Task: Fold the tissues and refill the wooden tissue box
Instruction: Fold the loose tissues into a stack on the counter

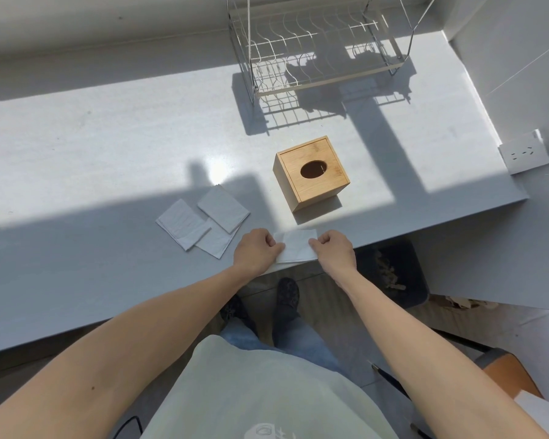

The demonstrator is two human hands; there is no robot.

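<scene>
Head view, person standing at a grey counter point(76, 153). Nearest the body, both forearms reach forward to the counter's front edge. Left hand point(256, 251) has its fingers curled and pinches the left end of a white tissue point(297, 245); right hand point(333, 250) likewise pinches the right end. The tissue lies flat on the counter between the two hands, its near edge at the counter's lip.

Just left of the hands: three folded tissues point(203, 221) in a loose, overlapping cluster, lying in shadow.

Beyond the held tissue, in sunlight: wooden tissue box point(311, 172), upright, turned at an angle, oval opening on top facing up. Nothing shows through the opening; interior too dark to tell its contents. Box stands apart from both the hands and the folded cluster.

Farther back: wire dish rack point(317, 49) on the counter, casting a grid shadow. Right wall: white socket plate point(524, 152). Below the counter at right: dark bin point(390, 274) with paper scraps.
</scene>
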